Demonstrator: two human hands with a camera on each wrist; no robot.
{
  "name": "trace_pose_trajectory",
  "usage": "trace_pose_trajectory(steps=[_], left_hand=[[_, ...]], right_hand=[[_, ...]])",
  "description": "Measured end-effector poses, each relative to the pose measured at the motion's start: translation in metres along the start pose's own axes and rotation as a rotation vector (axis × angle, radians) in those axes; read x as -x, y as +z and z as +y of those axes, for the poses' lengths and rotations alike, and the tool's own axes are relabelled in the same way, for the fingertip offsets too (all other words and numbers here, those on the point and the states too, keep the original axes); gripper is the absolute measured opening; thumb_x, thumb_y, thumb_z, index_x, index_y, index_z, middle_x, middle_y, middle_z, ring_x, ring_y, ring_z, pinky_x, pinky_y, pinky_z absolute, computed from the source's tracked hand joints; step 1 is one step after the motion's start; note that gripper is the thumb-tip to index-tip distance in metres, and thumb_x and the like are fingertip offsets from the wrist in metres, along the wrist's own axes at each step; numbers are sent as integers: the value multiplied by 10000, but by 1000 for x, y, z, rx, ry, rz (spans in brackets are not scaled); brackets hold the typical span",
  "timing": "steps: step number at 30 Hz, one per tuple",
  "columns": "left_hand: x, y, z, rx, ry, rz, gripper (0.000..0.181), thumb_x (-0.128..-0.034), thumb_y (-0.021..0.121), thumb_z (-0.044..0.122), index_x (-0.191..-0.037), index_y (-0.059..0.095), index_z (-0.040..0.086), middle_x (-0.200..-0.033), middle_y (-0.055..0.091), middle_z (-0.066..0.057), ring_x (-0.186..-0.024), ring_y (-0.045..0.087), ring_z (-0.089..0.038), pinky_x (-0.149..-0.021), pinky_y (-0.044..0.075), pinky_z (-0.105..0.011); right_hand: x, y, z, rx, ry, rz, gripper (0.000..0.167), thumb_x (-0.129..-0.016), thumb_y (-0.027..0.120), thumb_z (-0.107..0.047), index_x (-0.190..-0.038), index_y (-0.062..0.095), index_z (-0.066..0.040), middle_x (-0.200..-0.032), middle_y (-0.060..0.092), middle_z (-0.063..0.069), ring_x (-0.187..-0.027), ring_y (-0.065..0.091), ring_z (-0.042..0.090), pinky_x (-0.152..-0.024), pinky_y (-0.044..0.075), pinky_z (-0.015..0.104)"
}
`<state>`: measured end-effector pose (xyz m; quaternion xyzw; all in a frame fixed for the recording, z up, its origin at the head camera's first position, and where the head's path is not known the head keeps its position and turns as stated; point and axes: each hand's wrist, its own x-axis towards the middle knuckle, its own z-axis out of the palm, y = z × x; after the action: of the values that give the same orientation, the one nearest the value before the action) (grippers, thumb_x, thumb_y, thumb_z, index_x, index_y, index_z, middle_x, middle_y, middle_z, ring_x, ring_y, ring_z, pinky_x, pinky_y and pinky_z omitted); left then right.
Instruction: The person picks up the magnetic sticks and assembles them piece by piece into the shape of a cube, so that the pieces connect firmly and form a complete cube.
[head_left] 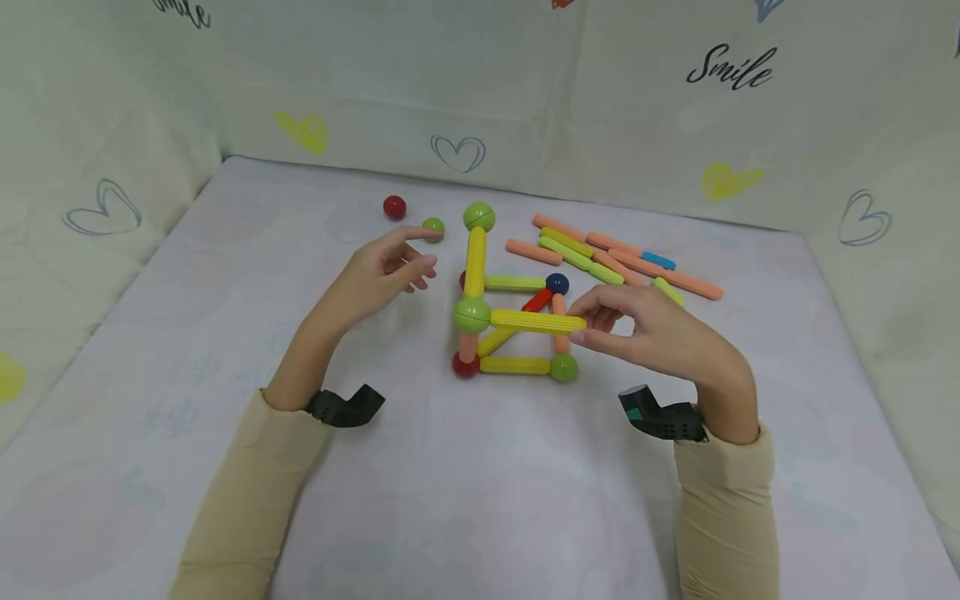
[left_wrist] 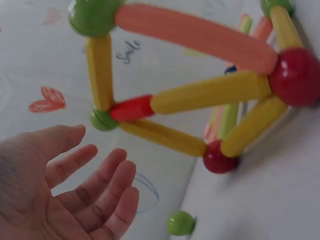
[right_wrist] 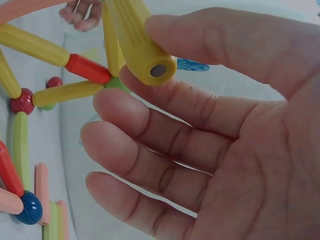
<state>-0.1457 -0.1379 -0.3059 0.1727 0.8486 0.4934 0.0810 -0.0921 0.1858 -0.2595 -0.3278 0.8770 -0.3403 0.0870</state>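
A frame of magnetic sticks and balls stands mid-table, with a red ball (head_left: 466, 364), a green ball (head_left: 564, 367) and a dark blue ball (head_left: 557, 284) at its corners. My right hand (head_left: 637, 329) pinches the free end of a yellow magnetic stick (head_left: 536, 322) between thumb and index finger; its other end meets an upper green ball (head_left: 472, 315). In the right wrist view a grey magnet shows in the tip of that yellow stick (right_wrist: 145, 55). My left hand (head_left: 386, 271) hovers left of the frame, fingers loosely bent, holding nothing. In the left wrist view it is apart from the frame's red stick (left_wrist: 132, 107).
Behind my left hand lie a loose red ball (head_left: 394, 207) and a loose green ball (head_left: 432, 225). Several loose sticks, among them an orange stick (head_left: 534, 252) and a blue stick (head_left: 658, 260), lie behind the frame to the right. A printed cloth (head_left: 570, 125) hangs at the back.
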Motion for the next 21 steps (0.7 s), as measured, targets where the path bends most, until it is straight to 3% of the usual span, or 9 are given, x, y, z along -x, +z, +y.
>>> trace_pose_trajectory(steps=[3, 8, 12, 17, 21], left_hand=[[-17, -3, -15, -8, -76, 49, 418, -942, 546, 246, -1326, 464, 101, -1035, 631, -212, -883, 617, -335, -785, 526, -295], [-46, -6, -32, -16, -251, 96, 442, -933, 557, 216, -1349, 435, 131, -1086, 605, -204, -925, 610, -317, -840, 522, -354], [-66, -5, -45, -32, -355, 62, 477, -930, 559, 210, -1374, 396, 146, -1052, 593, -165, -876, 619, -255, -818, 522, -336], [-79, -3, -62, -66, -401, 26, 531, -930, 562, 238, -1404, 336, 162, -953, 613, -112, -713, 608, -134, -673, 511, -230], [-82, -2, -67, -79, -400, 43, 557, -930, 561, 267, -1420, 308, 188, -889, 617, -78, -635, 582, -100, -599, 490, -202]], right_hand=[[0, 0, 0, -9, 17, -3, 98, -860, 662, -137, -958, 663, -143, -800, 646, -67, -723, 555, 48, -654, 455, 198], [-2, 0, 0, -24, 33, -16, 97, -868, 657, -164, -965, 665, -158, -795, 636, -67, -728, 553, 56, -657, 451, 203], [-2, -1, 1, -26, 34, -19, 93, -872, 651, -155, -964, 666, -158, -792, 629, -79, -721, 552, 58, -653, 453, 203], [-3, -1, 1, -27, 36, -27, 105, -871, 652, -154, -974, 663, -141, -809, 641, -78, -727, 558, 57, -658, 457, 207], [-3, -1, 1, -20, 42, -33, 120, -870, 652, -151, -988, 658, -128, -834, 650, -79, -745, 564, 54, -672, 465, 208]])
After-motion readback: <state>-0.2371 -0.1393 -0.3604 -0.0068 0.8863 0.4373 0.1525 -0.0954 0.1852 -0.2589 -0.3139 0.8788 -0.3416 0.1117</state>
